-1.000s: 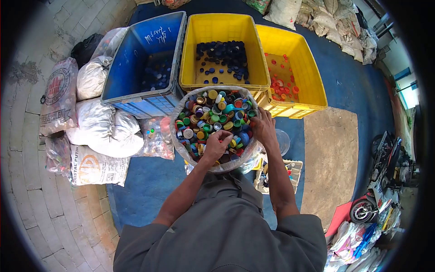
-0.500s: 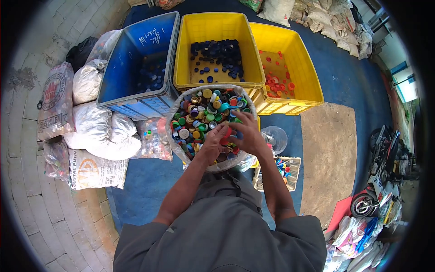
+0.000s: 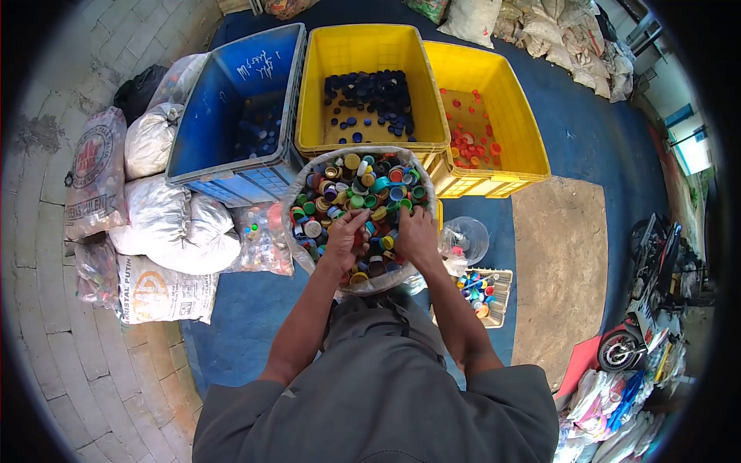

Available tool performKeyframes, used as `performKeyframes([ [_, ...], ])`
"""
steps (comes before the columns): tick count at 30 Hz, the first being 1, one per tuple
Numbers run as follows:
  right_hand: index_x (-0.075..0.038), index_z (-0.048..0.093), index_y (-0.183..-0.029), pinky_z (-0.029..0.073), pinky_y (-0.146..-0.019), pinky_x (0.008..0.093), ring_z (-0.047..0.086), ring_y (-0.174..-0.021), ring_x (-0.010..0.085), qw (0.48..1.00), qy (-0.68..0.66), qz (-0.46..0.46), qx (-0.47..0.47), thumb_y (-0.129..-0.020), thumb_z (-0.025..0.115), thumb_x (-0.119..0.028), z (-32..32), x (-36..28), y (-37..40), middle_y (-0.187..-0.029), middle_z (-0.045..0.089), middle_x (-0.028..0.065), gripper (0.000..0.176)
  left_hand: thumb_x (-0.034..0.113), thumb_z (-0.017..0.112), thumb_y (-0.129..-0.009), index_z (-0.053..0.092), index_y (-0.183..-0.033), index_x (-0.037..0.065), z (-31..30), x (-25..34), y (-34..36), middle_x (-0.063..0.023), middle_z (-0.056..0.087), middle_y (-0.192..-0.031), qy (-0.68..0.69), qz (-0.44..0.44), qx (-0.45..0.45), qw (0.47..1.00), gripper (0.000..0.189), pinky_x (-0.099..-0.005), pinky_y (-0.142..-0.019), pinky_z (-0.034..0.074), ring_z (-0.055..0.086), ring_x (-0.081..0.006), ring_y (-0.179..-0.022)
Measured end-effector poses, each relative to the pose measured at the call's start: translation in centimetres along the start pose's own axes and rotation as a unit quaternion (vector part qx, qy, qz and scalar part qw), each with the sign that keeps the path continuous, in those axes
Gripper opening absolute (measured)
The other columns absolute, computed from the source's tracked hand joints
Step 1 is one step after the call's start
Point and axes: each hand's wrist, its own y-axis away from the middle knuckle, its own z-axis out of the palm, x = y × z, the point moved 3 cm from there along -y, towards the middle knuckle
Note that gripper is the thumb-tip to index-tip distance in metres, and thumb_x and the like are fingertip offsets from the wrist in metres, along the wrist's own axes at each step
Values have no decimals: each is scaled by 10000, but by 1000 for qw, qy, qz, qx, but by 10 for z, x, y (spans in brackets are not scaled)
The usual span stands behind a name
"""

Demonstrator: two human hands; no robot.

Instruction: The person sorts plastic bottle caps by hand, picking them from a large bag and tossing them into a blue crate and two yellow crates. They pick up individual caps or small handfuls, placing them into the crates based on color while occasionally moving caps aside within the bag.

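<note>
The hands had just drawn apart over the round lined container [image 3: 299, 253] at the centre of the frame; a half second earlier they had met around something red. That left each at its own spot above the mixed bottle caps [image 3: 370, 185]. The left hand [image 3: 342, 245] had its thumb and forefinger drawn together, the others curled around what looked like a red cap [image 3: 358, 240]. The right hand [image 3: 417, 238] pointed down among the caps, its fingers bent and close together beside a green cap [image 3: 406, 204]; whether they gripped anything could not be told.

Just above the container stood a yellow crate [image 3: 367, 46] of dark blue caps, with a blue crate [image 3: 251, 185] to its left and a second yellow crate [image 3: 519, 108], holding red caps, to its right. A pale basket [image 3: 500, 307] of caps lay at lower right.
</note>
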Motion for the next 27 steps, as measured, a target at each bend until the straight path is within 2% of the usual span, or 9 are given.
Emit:
performKeyframes([
  [2,-11,511,-1171,441,-834,476,562,-1022,360,997,-35,-5,62,-700,607,-24,5,-19,11,-1097,569,188,481,215,704,-875,640,-958,82,-1,11,-3,36,591,-705,-99,53,36,993,169,-199,-449,419,538,-38,-561],
  [5,-3,512,-1164,446,-845,473,552,-1021,379,978,-154,-101,102,-695,598,9,17,-39,15,-1106,559,209,477,195,711,-870,670,-905,49,3,25,-3,36,593,-685,-204,153,70,964,156,-201,-455,410,514,-23,-548],
  [8,-3,544,-1143,449,-861,468,550,-1003,402,926,-323,-193,36,-714,564,42,37,-48,10,-1079,577,221,432,192,715,-865,688,-879,20,5,32,-1,37,592,-656,-268,242,93,928,174,-219,-466,411,502,-16,-560],
  [11,2,586,-1095,450,-878,456,551,-983,416,914,-373,-149,60,-731,549,56,22,-36,2,-1030,601,221,370,198,729,-850,698,-890,13,-3,27,-2,6,611,-651,-360,292,116,878,192,-227,-498,422,523,-43,-559],
  [14,1,605,-1053,462,-852,452,566,-951,399,956,-234,-6,178,-751,566,27,5,1,-9,-993,627,204,306,200,742,-825,704,-899,23,-8,22,8,-36,624,-651,-499,315,111,799,196,-243,-515,433,538,-74,-550],
  [15,-2,604,-1037,464,-844,453,568,-945,396,966,-198,-19,167,-750,570,19,7,13,-17,-978,630,198,290,199,746,-816,705,-900,27,-8,19,12,-49,626,-649,-548,319,102,767,196,-251,-516,437,540,-81,-548],
  [20,-13,588,-957,475,-810,455,586,-898,373,989,-87,-68,94,-741,585,-15,28,30,-40,-916,648,171,217,359,770,-762,670,-876,91,1,1,21,-85,589,-749,-680,400,48,612,307,-385,-536,491,635,-293,-647],
  [23,-20,607,-978,484,-829,437,608,-903,382,992,-88,-44,75,-766,643,-47,35,32,-46,-969,665,175,217,367,758,-770,670,-912,98,-10,6,10,-87,603,-797,-693,400,54,598,317,-388,-547,503,643,-291,-662],
  [27,-23,632,-994,527,-718,381,666,-774,298,952,-304,-3,46,-808,659,-73,16,36,-43,-907,685,156,195,404,718,-795,638,-1030,129,-29,17,-6,-83,608,-853,-691,426,112,573,370,-395,-533,508,648,-300,-670],
])
